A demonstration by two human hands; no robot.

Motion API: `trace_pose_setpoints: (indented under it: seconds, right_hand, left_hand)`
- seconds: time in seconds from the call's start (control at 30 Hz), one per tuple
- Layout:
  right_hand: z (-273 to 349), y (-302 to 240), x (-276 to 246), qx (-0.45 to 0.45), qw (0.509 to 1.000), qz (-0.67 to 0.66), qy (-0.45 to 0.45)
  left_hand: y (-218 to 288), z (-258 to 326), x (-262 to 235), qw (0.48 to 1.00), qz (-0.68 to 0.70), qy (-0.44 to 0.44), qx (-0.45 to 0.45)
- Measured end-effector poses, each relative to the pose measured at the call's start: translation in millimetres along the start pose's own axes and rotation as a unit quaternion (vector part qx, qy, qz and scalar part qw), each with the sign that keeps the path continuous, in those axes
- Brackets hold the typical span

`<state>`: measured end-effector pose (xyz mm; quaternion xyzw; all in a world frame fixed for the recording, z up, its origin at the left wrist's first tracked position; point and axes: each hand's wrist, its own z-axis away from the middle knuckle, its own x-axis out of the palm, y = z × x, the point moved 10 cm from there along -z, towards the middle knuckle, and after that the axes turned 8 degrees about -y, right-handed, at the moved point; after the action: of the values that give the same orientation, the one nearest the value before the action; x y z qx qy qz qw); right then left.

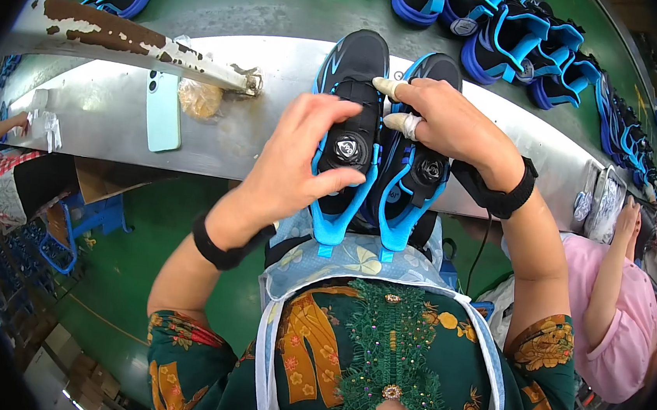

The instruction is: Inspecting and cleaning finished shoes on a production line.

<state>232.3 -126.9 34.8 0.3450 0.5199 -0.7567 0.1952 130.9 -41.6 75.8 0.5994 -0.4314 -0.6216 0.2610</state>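
Note:
Two black sneakers with bright blue linings and heel tabs lie side by side before me, toes pointing away. The left sneaker [363, 60] and the right sneaker [440, 66] each carry a round dial on the tongue. My left hand [290, 151] is at the left sneaker's outer side, thumb and fingers spread around the dial area, holding nothing. Over the right sneaker lies my right hand [453, 122], with pale covers on two fingertips. Those fingers reach apart toward the left sneaker's inner edge; whether they press on it I cannot tell.
The sneakers rest on a metal bench [278, 68]. A peeling metal post [139, 44], a mint-green phone [164, 116] and a yellowish lump in clear wrap [199, 98] are to the left. More sneakers [507, 41] line a green surface beyond. A person in pink [605, 307] sits at the right.

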Motion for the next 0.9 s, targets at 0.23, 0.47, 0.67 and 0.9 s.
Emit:
trace_pose_setpoints:
  seconds: [0.23, 0.47, 0.67, 0.9]
  right_hand:
    - [-4, -3, 0, 0.009, 1.0, 0.003, -0.013]
    - [-2, 1, 1, -0.009, 1.0, 0.004, 0.006]
    - [-6, -6, 5, -0.003, 1.0, 0.011, -0.016]
    - [8, 4, -15, 0.02, 0.999, 0.043, 0.007]
  left_hand:
    - [-15, 0, 12, 0.995, 0.049, -0.09, 0.019]
    - [-18, 0, -8, 0.998, -0.057, -0.01, -0.028]
    - [-21, -4, 5, 0.992, 0.019, -0.118, 0.028]
    - [-17, 26, -9, 0.98, 0.062, -0.091, -0.167]
